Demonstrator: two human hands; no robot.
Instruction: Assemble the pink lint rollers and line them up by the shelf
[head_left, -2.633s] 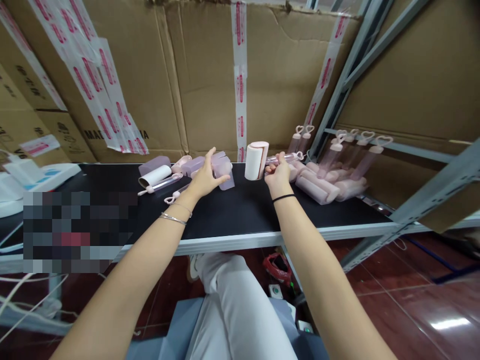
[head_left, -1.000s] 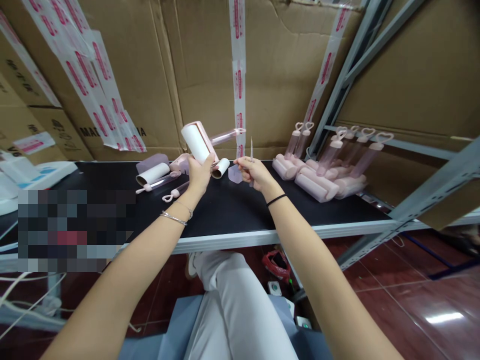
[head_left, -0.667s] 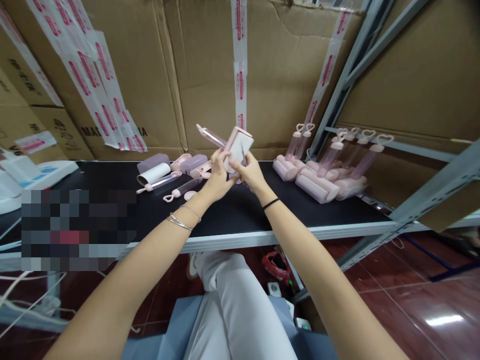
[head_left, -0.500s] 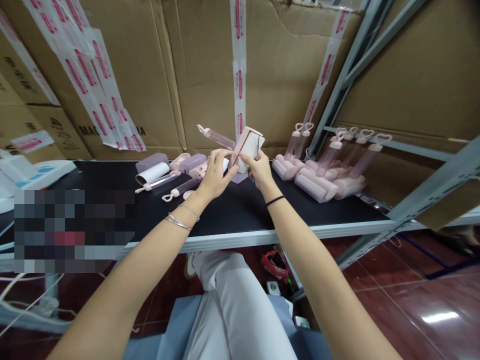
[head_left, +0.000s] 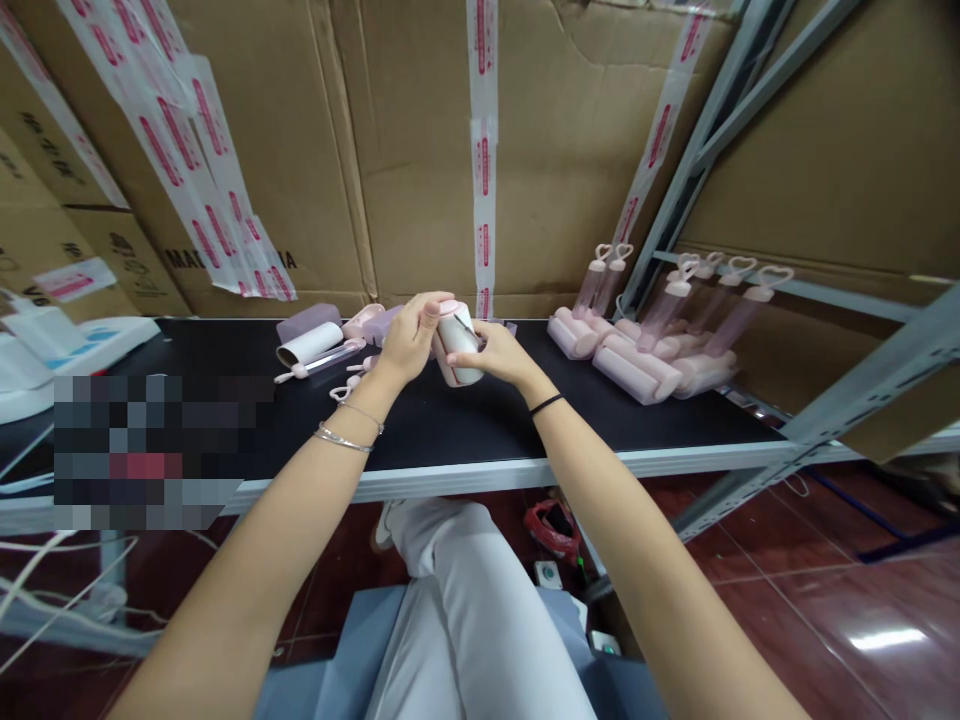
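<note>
Both hands are closed on a white roll point(head_left: 459, 345) with a pink end piece, tilted above the black shelf top point(head_left: 480, 435). My left hand point(head_left: 411, 338) wraps its upper left side, fingers over the pink end. My right hand point(head_left: 504, 353) grips the roll's right side, and a thin dark metal piece shows beside its fingers. Left of my hands lie a white tube point(head_left: 309, 343), a clear tube with a pink end point(head_left: 328, 358), a purple block point(head_left: 307, 322) and pink parts point(head_left: 364, 322).
Several pink rollers with heart-shaped handles point(head_left: 637, 365) stand and lie at the right. A cardboard wall point(head_left: 412, 150) rises behind the shelf. A metal upright point(head_left: 847, 390) is at the right, a white power strip point(head_left: 112, 340) at the left.
The roll has turned more upright and moved slightly left and down in my hands. The clear tube with the heart-shaped end, which stuck out behind my left hand, no longer shows there.
</note>
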